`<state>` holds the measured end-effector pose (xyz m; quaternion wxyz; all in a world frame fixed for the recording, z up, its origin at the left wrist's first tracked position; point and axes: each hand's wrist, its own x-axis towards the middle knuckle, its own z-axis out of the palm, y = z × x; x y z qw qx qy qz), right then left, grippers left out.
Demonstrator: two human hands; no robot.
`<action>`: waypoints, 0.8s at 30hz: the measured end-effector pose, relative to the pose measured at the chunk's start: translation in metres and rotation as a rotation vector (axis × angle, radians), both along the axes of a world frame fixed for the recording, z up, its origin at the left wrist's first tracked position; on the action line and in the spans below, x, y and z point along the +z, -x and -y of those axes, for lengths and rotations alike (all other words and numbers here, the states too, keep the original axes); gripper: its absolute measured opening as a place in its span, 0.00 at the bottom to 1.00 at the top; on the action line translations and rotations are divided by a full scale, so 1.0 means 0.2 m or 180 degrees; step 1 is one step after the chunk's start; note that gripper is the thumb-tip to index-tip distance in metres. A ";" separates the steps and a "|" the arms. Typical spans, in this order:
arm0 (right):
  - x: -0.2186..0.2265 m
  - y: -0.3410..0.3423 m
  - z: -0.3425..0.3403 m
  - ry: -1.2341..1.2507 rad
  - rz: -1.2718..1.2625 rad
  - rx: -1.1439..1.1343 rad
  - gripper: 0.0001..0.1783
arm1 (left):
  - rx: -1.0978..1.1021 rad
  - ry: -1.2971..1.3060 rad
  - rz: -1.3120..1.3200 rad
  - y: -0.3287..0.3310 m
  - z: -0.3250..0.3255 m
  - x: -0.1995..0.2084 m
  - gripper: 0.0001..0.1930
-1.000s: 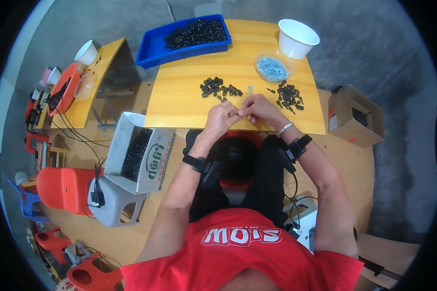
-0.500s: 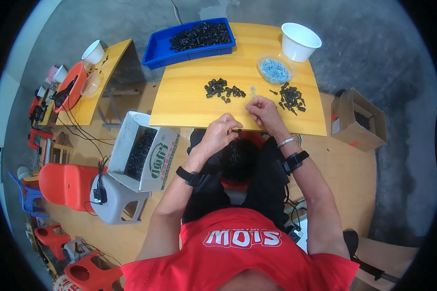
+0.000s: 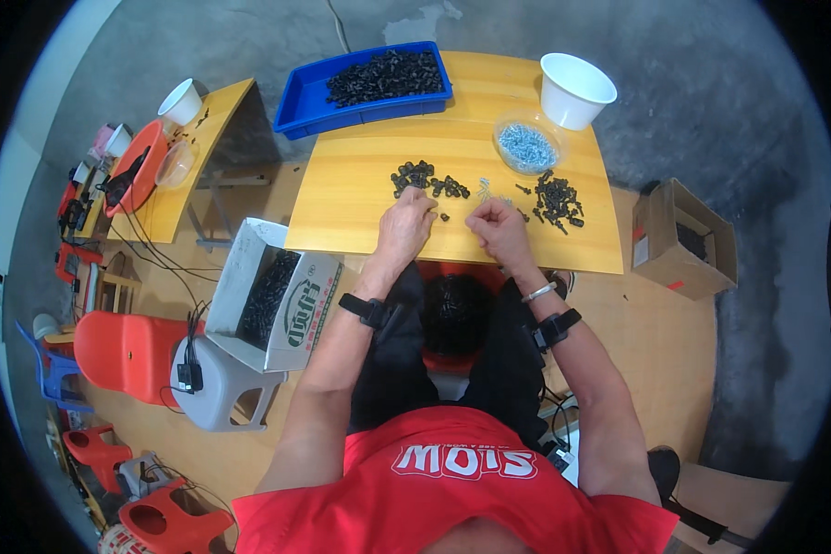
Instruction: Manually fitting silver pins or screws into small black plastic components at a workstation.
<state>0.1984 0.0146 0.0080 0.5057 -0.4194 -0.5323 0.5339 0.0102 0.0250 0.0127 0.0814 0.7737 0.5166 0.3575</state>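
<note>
My left hand (image 3: 406,226) is at the near edge of a small pile of black plastic parts (image 3: 414,175), its fingers bent together with the tips against the pieces. Whatever they pinch is too small to make out. A single black piece (image 3: 444,217) lies just right of that hand. Closed in a pinch, my right hand (image 3: 502,233) hovers over the table (image 3: 351,208) beside a few loose silver screws (image 3: 486,191). I cannot make out what it holds. Farther right lies a pile of black parts with screws in them (image 3: 556,198).
Behind the piles stand a clear bowl of silver screws (image 3: 527,148), a white tub (image 3: 574,92) and a blue tray (image 3: 365,115) of black parts. A carton (image 3: 319,309) of black pieces sits left, a brown box (image 3: 660,240) right. Between my legs is a red container (image 3: 443,269).
My left hand has moved from the table's front edge forward to the black pile. My right hand has shifted slightly toward me and stays pinched. The view has tilted a little.
</note>
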 end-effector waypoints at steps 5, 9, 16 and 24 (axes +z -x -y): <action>-0.03 0.03 0.02 -0.0496 0.0758 -0.0217 0.06 | 0.0272 -0.0056 0.0010 -0.01 0.03 -0.01 0.07; 0.01 0.09 0.08 -0.1462 0.2129 -0.0554 0.07 | 0.0369 -0.0093 0.0142 0.01 0.05 -0.03 0.07; -0.03 0.11 0.09 -0.1793 0.2358 -0.0838 0.06 | 0.0313 -0.0674 -0.0092 0.03 0.04 -0.01 0.05; -0.03 0.09 0.10 -0.1969 0.2433 -0.0927 0.07 | -0.0450 -0.0123 0.0561 -0.25 -0.10 0.19 0.09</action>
